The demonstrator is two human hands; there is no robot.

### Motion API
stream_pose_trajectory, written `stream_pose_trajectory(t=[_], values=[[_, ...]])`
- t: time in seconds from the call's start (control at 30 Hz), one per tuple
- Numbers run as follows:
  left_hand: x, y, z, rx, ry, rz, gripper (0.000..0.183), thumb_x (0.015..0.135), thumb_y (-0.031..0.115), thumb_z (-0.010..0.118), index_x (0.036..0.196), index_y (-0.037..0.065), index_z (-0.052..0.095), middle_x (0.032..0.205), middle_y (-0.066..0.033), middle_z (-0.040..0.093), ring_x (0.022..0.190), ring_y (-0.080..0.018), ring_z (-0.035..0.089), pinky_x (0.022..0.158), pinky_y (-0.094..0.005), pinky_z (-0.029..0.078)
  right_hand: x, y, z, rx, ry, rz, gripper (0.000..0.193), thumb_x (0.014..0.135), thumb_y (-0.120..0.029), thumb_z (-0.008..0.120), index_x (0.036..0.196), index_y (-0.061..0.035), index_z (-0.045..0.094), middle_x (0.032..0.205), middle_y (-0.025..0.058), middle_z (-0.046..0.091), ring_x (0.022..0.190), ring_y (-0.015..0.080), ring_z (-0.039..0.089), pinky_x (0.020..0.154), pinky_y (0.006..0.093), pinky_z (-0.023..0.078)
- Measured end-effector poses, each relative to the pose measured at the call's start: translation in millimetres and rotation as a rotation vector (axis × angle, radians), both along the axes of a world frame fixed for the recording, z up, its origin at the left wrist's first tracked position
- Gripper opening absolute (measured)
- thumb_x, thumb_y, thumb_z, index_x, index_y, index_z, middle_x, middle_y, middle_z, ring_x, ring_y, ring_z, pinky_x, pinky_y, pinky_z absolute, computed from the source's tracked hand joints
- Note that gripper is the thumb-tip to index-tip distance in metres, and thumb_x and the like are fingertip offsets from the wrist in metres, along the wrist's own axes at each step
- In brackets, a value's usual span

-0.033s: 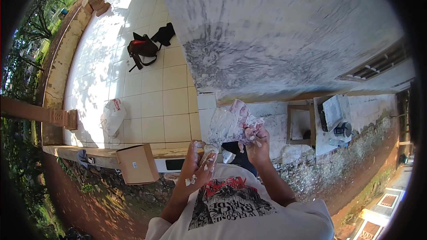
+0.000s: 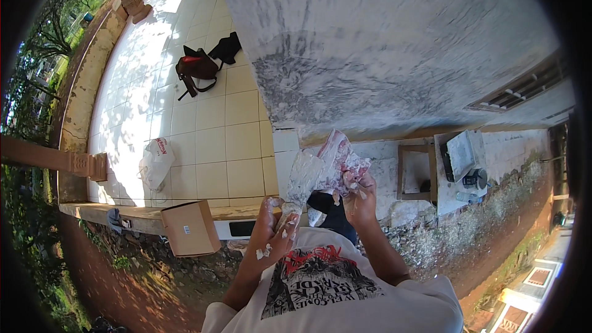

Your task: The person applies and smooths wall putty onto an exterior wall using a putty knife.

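My left hand (image 2: pixel 274 231), spattered with white paste, is closed round the lower end of a flat scraper-like piece (image 2: pixel 304 176) coated in greyish-white paste. Its handle is hidden in my fingers. My right hand (image 2: pixel 362 202), also smeared white, grips a reddish-pink and white flat piece (image 2: pixel 336 151) streaked with the same paste; I cannot make out whether it is a scraper or a folded packet. The two pieces meet or overlap at their edges, in front of my chest. Behind them stands a wall (image 2: pixel 370 43) with grey and white smears.
An open cardboard box (image 2: pixel 188 228) stands on the ledge at the left. Farther off on the tiles lie a white plastic bag (image 2: pixel 157 163) and a brown bag (image 2: pixel 198 68). To the right are a wooden stool frame (image 2: pixel 402 172), a grey tray (image 2: pixel 461 155) and a dark tub (image 2: pixel 475 179).
The reddish-pink piece in my right hand has tilted and shifted slightly right. The paste-coated piece in my left hand has turned more upright, showing more of its face.
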State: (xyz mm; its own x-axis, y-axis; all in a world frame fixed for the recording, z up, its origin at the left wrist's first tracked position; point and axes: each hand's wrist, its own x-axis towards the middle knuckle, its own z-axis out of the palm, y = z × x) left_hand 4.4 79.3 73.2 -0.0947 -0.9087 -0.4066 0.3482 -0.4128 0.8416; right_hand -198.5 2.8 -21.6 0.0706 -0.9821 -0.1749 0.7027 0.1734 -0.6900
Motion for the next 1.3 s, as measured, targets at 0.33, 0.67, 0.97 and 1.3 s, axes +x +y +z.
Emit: stream_pose_trajectory(t=[0.33, 0.67, 0.97, 1.3], values=[[-10, 12, -20, 0.048, -0.133, -0.101, 0.038, 0.098, 0.018, 0.059, 0.122, 0.004, 0.033, 0.077, -0.0009, 0.054, 0.060, -0.0043, 0.045, 0.047, -0.0231, 0.038, -7, 16, 13, -0.738, 1.358, -0.242, 0.014, 0.092, 0.004, 0.058, 0.103, 0.0054, 0.067, 0.105, 0.0123, 0.068, 0.091, 0.0176, 0.065, 0.079, 0.0307, 0.050], [-4, 4, 9, 0.043, -0.048, -0.011, 0.034, 0.098, 0.014, 0.058, 0.119, 0.003, 0.033, 0.076, -0.0005, 0.052, 0.059, -0.0044, 0.043, 0.048, -0.0222, 0.038, -3, 41, -8, -0.238, 0.492, 0.030, 0.007, 0.090, 0.000, 0.066, 0.097, 0.0019, 0.067, 0.087, 0.0065, 0.067, 0.068, 0.0112, 0.060, 0.058, 0.0278, 0.049], [-5, 18, -36, -0.358, -0.524, 0.025, 0.030, 0.096, 0.002, 0.055, 0.117, 0.001, 0.035, 0.087, -0.0073, 0.058, 0.073, -0.0069, 0.050, 0.063, -0.0210, 0.044, -28, 13, 27, 0.071, -0.049, 0.081, 0.025, 0.093, -0.006, 0.058, 0.118, -0.0055, 0.060, 0.108, 0.0068, 0.066, 0.096, 0.0189, 0.067, 0.073, 0.0323, 0.057], [-6, 29, -37, -0.372, -0.871, -0.076, 0.037, 0.092, 0.003, 0.061, 0.121, -0.002, 0.039, 0.086, -0.0187, 0.064, 0.076, -0.0218, 0.064, 0.069, -0.0294, 0.049, -1, 29, 47, 0.202, -0.103, -0.023, 0.019, 0.092, -0.005, 0.061, 0.111, -0.0040, 0.061, 0.098, 0.0050, 0.068, 0.075, 0.0156, 0.066, 0.052, 0.0308, 0.050]])
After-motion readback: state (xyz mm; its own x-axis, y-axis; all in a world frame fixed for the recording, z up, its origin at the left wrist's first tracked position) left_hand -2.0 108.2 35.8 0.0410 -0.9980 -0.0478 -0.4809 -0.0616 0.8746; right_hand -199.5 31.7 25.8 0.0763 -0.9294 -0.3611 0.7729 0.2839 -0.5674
